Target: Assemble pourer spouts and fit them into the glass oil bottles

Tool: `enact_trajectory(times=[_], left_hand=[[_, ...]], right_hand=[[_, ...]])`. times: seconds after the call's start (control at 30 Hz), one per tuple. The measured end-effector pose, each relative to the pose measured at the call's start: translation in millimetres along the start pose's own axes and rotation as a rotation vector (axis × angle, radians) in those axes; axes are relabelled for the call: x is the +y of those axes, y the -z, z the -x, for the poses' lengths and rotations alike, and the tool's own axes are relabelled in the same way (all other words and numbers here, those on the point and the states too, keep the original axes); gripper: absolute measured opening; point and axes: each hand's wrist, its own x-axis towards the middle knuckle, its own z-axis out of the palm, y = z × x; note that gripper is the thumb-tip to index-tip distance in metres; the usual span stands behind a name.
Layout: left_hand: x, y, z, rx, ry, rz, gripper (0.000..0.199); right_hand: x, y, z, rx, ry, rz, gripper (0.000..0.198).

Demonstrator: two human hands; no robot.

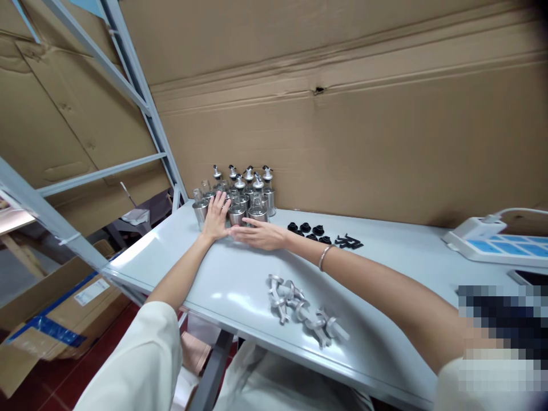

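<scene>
Glass oil bottles (237,216) with steel sleeves stand grouped against the cardboard at the back left of the table. Several at the rear carry silver pour spouts (257,182) with black tops; the front ones have bare glass necks. My left hand (216,218) rests against the front of the group, fingers stretched and spread. Beside it, my right hand (262,234) lies flat along the front bottles, fingers straight, its tips close to the left hand. Neither hand is wrapped round a bottle. The hands hide parts of the front bottles.
Black round stoppers (305,227) and small black levers (350,242) lie right of the bottles. Loose silver spout pieces (299,305) are piled near the table's front edge (257,338). A power strip (505,248) and a phone (531,278) are at right; a metal frame post (148,108) stands left.
</scene>
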Motion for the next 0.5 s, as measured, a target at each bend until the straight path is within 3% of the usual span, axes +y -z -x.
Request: enact_trajectory(times=[0.1,0.2,0.37,0.4,0.5], left_hand=[[3.7,1.2,-0.5,-0.01,0.037,0.011,0.088],[13.4,2.3,-3.1,0.003,0.044,0.042,0.081],[62.4,5.3,-10.1,-0.031,-0.015,0.13,0.084],[77.5,5.7,-10.9,-0.074,-0.076,0.177,0.085],[131.4,3.0,-13.2,-0.274,-0.282,0.344,0.08]], right_hand=[[1.8,21.2,9.0,0.039,0.128,0.127,0.053],[-0.4,55.8,26.1,0.083,0.137,0.157,0.051],[-22.3,111.4,56.3,0.055,0.21,0.003,0.05],[-28.5,117.8,60.6,0.049,0.172,-0.057,0.049],[-45.1,127.2,69.1,0.07,-0.197,-0.122,0.045]])
